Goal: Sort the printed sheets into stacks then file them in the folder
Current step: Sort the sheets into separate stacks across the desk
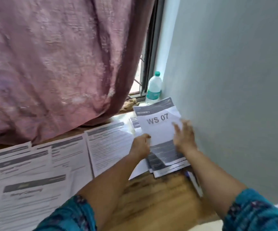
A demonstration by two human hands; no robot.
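Observation:
A loose stack of printed sheets lies on the wooden table by the grey wall; its top sheet reads "WS 07". My left hand grips the left edge of that top sheet with curled fingers. My right hand lies on the sheet's right side with fingers spread and straight. Under it, sheets with dark bands fan out toward me. Several other printed sheets are spread in rows across the table to the left. A dark-edged item, possibly the folder, stands against the wall below the stack.
A plastic water bottle with a green cap stands on the window sill behind the stack. A pink curtain hangs over the table's far side. The grey wall closes the right. Bare wood shows between my forearms.

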